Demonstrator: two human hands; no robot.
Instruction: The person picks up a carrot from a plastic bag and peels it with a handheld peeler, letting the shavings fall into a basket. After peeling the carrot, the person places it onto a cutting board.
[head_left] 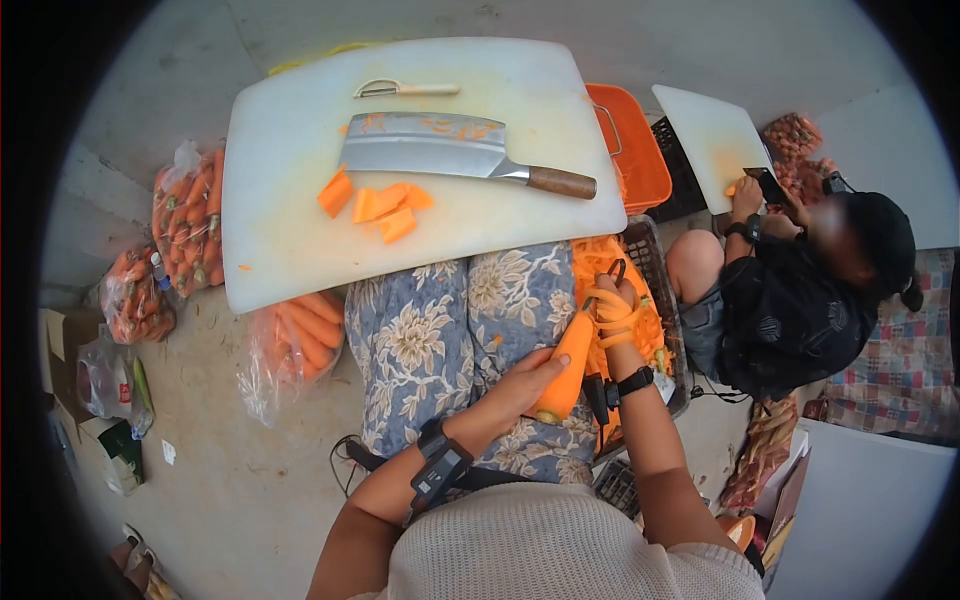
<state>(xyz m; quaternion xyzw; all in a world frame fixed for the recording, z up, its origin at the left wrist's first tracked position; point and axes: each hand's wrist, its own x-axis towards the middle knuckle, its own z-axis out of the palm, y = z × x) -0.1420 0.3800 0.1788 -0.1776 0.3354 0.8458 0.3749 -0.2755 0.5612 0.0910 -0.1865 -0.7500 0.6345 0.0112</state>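
— What is at the far left?

— Clear bags of carrots (187, 222) lie on the floor (240, 490), and one more bag (296, 342) is half under the edge of the white cutting board (290, 230). On the board there are a pale-handled peeler (402, 89) near the far edge, a cleaver (440, 146) lying flat with its wooden handle to the right, and some carrot chunks (377, 205) just beside the blade.

— And how are the person's hands?

— The left arm comes up from the lower left with a device strapped on the wrist. The left hand (518, 388) is over the flowered lap, and its fingers are wrapped around the thick lower end of a carrot (567, 362). The carrot stands tilted, with its tip toward the right hand (615, 305). The right forearm is raised almost straight up and has a watch on the wrist. Its fingers are clenched on a dark peeler (616, 270) at the upper part of the carrot, and strips of peel hang over them.

— What is behind the hands and to the right?

— A crate (652, 250) with orange peelings is just behind the right hand, and an orange basket (632, 150) touches the board's right edge. Further right a co-worker (790, 300) sits and holds something dark on a second white board (705, 135).
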